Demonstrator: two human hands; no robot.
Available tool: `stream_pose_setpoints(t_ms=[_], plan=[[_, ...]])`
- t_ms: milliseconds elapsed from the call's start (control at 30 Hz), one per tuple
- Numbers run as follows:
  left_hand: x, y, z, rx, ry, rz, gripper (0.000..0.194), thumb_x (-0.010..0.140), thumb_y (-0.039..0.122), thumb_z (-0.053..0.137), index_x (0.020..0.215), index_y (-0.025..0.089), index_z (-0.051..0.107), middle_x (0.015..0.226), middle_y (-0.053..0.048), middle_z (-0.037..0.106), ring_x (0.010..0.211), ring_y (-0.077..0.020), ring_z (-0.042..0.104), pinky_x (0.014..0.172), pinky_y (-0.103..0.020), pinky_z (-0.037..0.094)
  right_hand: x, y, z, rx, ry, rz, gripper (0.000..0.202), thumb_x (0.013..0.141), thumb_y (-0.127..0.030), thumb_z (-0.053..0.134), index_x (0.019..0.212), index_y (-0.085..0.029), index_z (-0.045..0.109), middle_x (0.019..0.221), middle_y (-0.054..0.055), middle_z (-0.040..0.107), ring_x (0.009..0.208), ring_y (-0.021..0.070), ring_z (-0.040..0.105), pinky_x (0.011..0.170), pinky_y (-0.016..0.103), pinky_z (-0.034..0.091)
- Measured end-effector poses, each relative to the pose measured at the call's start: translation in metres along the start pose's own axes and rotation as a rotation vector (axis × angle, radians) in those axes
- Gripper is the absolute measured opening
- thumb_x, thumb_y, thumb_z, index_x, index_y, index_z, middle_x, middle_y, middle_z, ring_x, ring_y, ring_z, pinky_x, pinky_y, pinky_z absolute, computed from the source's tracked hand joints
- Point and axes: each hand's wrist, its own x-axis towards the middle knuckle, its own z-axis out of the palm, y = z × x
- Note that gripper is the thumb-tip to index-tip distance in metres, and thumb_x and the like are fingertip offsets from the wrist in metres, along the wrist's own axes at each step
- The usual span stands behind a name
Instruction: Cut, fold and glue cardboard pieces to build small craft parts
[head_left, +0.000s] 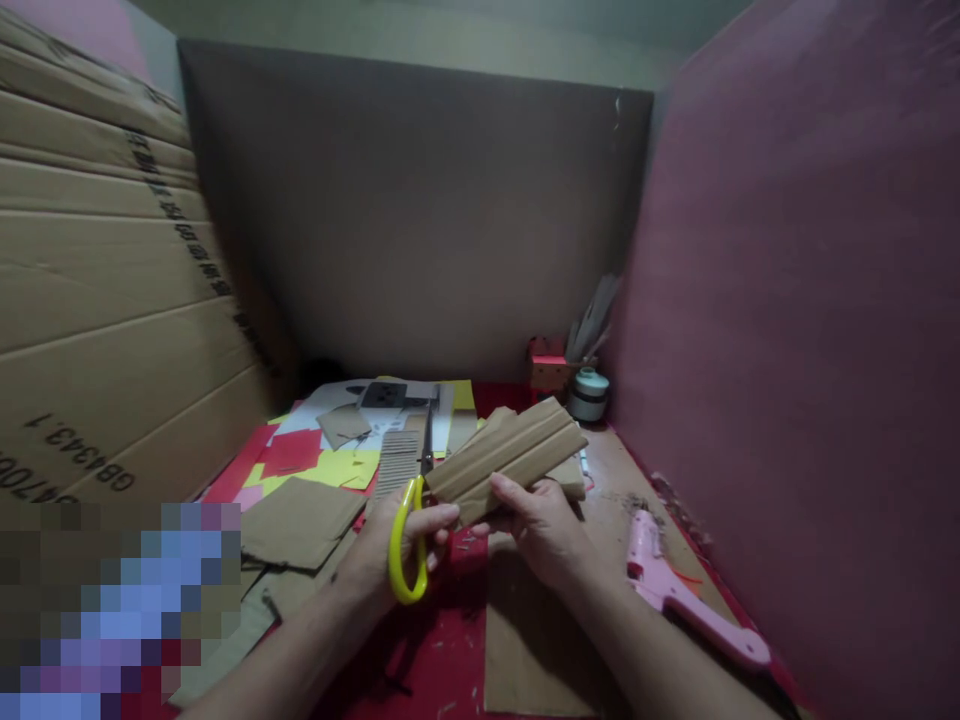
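Observation:
My left hand (377, 545) is closed around yellow-handled scissors (397, 556). Their dark blades point up and away from me, and I cannot see whether they are parted. My left thumb and fingertips also reach the near left end of a creased piece of cardboard (517, 450). My right hand (547, 530) grips that piece from its lower edge, thumb on top and fingers underneath. More cardboard shows behind and beneath it, partly hidden. Below my hands lies a flat cardboard sheet (529, 640) on the red table surface (450, 640).
Cardboard pieces (304, 520), a corrugated strip (397, 460), red paper (292, 453) and yellow paper (345, 470) lie to the left. At right rests a pink glue gun (697, 610). A pale green jar (589, 395) stands at the back. Cardboard (112, 250) and pink (802, 330) walls flank the table.

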Motion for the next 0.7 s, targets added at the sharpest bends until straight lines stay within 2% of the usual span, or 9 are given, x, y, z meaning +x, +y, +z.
stream_pose_setpoints(t_ms=[100,200,333,500,600,700], plan=[[-0.003,0.008,0.0,0.019,0.016,0.052,0.024,0.066,0.026,0.071,0.076,0.016,0.052,0.044,0.005,0.054,0.03,-0.0068,0.045,0.031,-0.016,0.033,0.004,-0.008,-0.005,0.106,0.131,-0.078,0.028,0.068,-0.029,0.072,0.091,-0.014,0.064,0.079,0.004,0.069,0.062,0.0174,0.064,0.043,0.027,0.055],[-0.004,0.009,0.001,0.007,0.009,0.114,0.025,0.068,0.029,0.07,0.075,0.017,0.05,0.044,0.007,0.052,0.029,-0.0067,0.043,0.03,-0.017,0.035,0.008,-0.014,-0.008,0.18,0.229,-0.124,0.03,0.063,-0.024,0.076,0.089,-0.016,0.064,0.077,0.001,0.069,0.06,0.0156,0.063,0.043,0.026,0.056],[-0.001,0.001,0.001,0.003,-0.022,0.079,0.024,0.069,0.029,0.069,0.071,0.016,0.049,0.044,0.005,0.052,0.03,-0.0063,0.042,0.031,-0.017,0.033,0.009,-0.015,-0.008,0.212,0.27,-0.112,0.029,0.061,-0.021,0.077,0.085,-0.014,0.064,0.075,0.001,0.069,0.063,0.0162,0.063,0.044,0.026,0.056],[-0.003,0.0,0.006,-0.018,0.022,0.081,0.024,0.067,0.029,0.07,0.07,0.016,0.05,0.044,0.005,0.052,0.029,-0.0063,0.042,0.03,-0.018,0.032,0.007,-0.011,-0.007,0.247,0.321,-0.071,0.024,0.057,-0.016,0.078,0.077,-0.016,0.064,0.07,-0.001,0.068,0.059,0.0148,0.062,0.044,0.026,0.055],[-0.007,0.007,0.009,-0.003,0.082,0.14,0.025,0.068,0.03,0.07,0.077,0.016,0.051,0.048,0.006,0.053,0.032,-0.0064,0.045,0.033,-0.017,0.036,0.005,-0.007,-0.007,0.237,0.308,-0.046,0.022,0.058,-0.015,0.077,0.077,-0.018,0.065,0.074,-0.002,0.07,0.062,0.0147,0.062,0.046,0.025,0.055],[-0.008,0.016,0.006,-0.022,0.076,0.18,0.028,0.068,0.029,0.07,0.083,0.017,0.051,0.051,0.006,0.053,0.034,-0.0059,0.044,0.034,-0.016,0.036,0.0,-0.006,-0.007,0.131,0.12,0.013,0.019,0.061,-0.014,0.073,0.08,-0.016,0.068,0.079,0.003,0.071,0.067,0.0173,0.065,0.054,0.027,0.055]])
